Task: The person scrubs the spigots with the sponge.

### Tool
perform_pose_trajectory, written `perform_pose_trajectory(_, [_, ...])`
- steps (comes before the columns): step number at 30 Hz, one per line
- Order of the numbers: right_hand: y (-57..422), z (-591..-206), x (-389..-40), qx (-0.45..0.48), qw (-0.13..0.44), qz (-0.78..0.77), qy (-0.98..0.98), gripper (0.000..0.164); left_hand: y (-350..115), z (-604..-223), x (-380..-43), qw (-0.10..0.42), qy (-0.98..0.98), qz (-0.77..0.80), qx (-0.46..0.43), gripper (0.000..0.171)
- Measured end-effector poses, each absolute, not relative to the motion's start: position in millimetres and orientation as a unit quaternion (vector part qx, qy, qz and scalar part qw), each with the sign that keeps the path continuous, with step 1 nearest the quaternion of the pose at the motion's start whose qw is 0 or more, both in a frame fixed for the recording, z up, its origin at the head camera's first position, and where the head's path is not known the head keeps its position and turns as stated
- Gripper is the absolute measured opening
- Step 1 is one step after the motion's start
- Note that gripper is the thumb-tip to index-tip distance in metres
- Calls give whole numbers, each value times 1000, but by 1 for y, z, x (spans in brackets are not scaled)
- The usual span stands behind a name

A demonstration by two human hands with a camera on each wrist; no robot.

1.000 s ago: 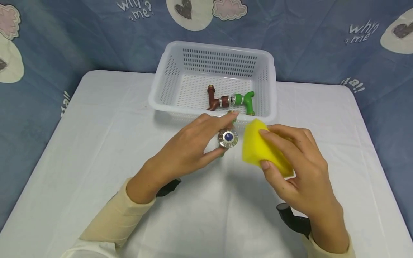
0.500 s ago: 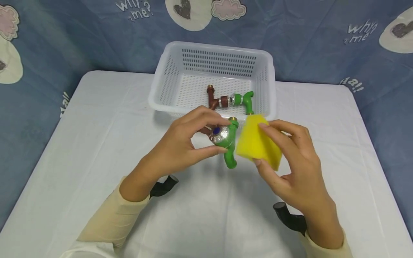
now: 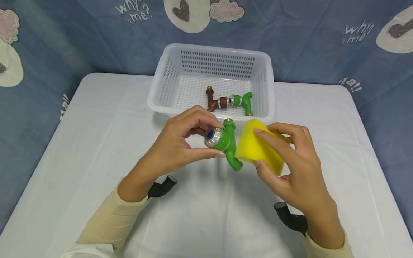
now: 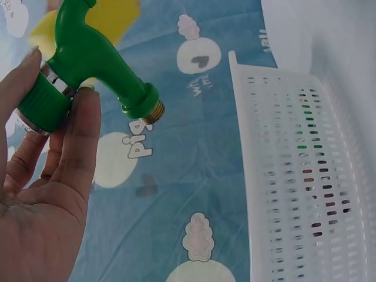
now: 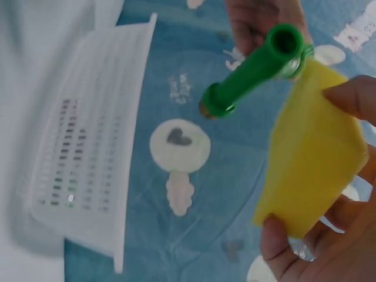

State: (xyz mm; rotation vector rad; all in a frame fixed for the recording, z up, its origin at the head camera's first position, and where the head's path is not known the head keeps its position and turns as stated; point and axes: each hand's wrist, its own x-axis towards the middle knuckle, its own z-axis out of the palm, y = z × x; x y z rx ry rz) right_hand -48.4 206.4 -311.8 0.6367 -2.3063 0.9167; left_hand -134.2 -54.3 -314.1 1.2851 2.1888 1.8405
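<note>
My left hand [image 3: 185,143] grips a green faucet [image 3: 230,145] by its round silver knob with a blue centre, thumb below and fingers above. In the left wrist view the faucet [image 4: 88,59] shows its green body and brass threaded end. My right hand [image 3: 297,165] pinches a yellow sponge [image 3: 258,145] between thumb and fingers, right beside the faucet's spout. From the right wrist view, the sponge [image 5: 311,147] overlaps the far end of the faucet [image 5: 252,73], whose open spout faces the camera.
Behind the hands stands a white perforated basket [image 3: 151,102] on the white-covered table [image 3: 96,118]. Inside lie a brown faucet [image 3: 211,99] and another green faucet [image 3: 247,103], knob to knob. A blue printed cloth [image 3: 306,43] hangs at the back and sides.
My left hand has turned the faucet, so its knob now faces left and its green body faces the sponge. The right hand has brought the sponge slightly left, close to it.
</note>
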Motion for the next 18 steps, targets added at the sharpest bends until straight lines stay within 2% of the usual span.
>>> perform_pose_trajectory(3, [201,-309,-46,248,297,360,-849,47,-52,-315,-135,10,699,578,421,56])
perform_pose_trajectory(9, [200,-314,-50,274,268,346,-856,40,-53,-313,-133,27,692,565,449,53])
perform_pose_trajectory(18, [213,-316,-53,191,285,293,-892,42,-54,-310,-131,54,672,600,431,56])
